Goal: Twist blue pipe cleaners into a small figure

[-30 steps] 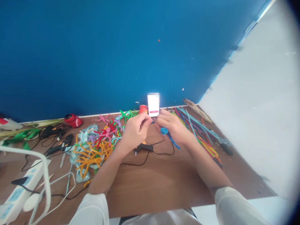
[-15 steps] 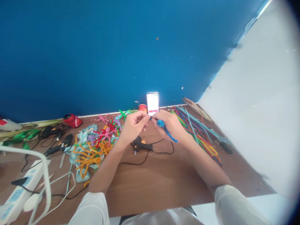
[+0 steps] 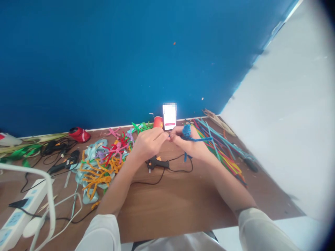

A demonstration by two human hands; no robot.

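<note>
Both hands meet over the middle of the table, fingertips close together. My right hand [image 3: 192, 141] is closed on a blue pipe-cleaner figure [image 3: 186, 131]; its coiled round part rests against the back of the fingers, one strand points right and another hangs below the palm. My left hand [image 3: 149, 144] is closed in a pinch at a small dark-blue end, seemingly of the same figure, mostly hidden by the fingertips. Just below the hands lies a black glue gun [image 3: 158, 162] with its cord.
A lit phone [image 3: 169, 116] leans on the blue wall beside a red cup [image 3: 158, 122]. Orange pipe-cleaner figures [image 3: 101, 177] and other colours pile up left on pale ribbon. Loose pipe cleaners [image 3: 222, 146] lie right. A power strip [image 3: 23, 209] and white frame [image 3: 52, 205] stand at left.
My right hand has turned the blue figure, so its strand now points right rather than down-right and another shows below. My left hand has rolled over, knuckles up, still pinching.
</note>
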